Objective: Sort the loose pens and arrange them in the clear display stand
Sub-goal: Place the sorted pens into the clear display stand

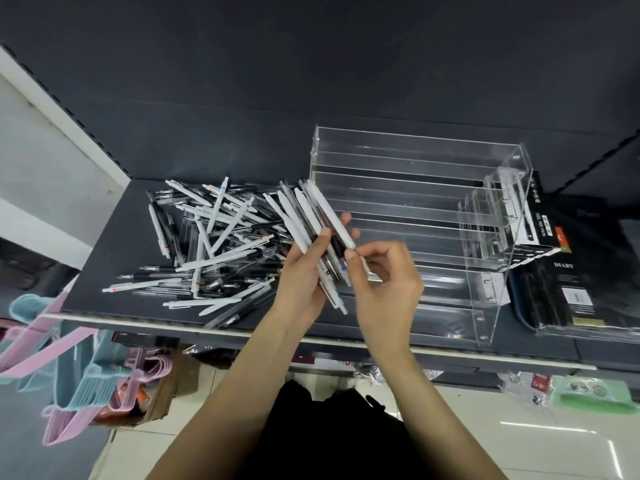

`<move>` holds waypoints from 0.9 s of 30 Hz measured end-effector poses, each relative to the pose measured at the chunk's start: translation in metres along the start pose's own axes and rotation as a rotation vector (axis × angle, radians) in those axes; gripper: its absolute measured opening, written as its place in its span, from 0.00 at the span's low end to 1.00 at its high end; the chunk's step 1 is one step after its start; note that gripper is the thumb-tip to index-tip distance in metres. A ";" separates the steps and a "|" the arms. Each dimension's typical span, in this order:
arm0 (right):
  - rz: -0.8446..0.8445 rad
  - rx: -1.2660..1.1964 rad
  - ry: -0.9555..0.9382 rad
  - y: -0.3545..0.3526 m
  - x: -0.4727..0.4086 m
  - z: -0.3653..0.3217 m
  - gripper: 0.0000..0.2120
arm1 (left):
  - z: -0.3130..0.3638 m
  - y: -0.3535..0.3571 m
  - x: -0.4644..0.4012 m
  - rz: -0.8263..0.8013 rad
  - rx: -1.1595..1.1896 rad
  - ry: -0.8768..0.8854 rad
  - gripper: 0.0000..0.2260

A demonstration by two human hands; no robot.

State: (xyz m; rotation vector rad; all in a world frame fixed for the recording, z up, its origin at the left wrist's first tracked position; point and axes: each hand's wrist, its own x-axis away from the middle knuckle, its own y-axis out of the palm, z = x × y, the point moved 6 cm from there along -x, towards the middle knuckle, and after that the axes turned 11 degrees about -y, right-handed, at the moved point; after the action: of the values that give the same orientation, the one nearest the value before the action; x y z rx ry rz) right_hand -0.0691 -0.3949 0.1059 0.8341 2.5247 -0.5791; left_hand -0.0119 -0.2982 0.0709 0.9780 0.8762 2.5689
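Zero pens are seen in the clear display stand (415,209), right on the shelf (104,244). Most remain in the loose pile (214,244), left. A bundle of pens (322,233) is gripped by the left hand (304,275); one end is pinched by the right hand (384,282). Stand dividers are hard to make out through glare.

The loose pens (211,244), heaped toward the left end of the dark grey shelf (114,258), are white, black and clear, some with red or blue marks. The display stand (415,209) is clear. At the right edge lie black diary packs (568,282). Below the left corner hang pink and pale blue hangers (79,375).
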 end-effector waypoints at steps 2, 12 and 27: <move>-0.030 0.065 -0.036 0.007 0.003 -0.001 0.07 | -0.001 0.000 0.000 -0.002 0.050 -0.014 0.15; -0.256 0.165 -0.261 0.028 0.006 -0.004 0.09 | 0.005 -0.006 -0.006 -0.116 0.226 0.022 0.09; -0.942 0.009 0.315 0.052 -0.083 0.016 0.13 | -0.003 -0.009 0.009 -0.166 -0.089 -0.200 0.16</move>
State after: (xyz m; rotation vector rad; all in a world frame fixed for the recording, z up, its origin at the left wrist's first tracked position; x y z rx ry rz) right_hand 0.0289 -0.4033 0.1215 -0.3697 3.1265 -0.7651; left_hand -0.0207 -0.2891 0.0683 1.0660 0.7481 2.3046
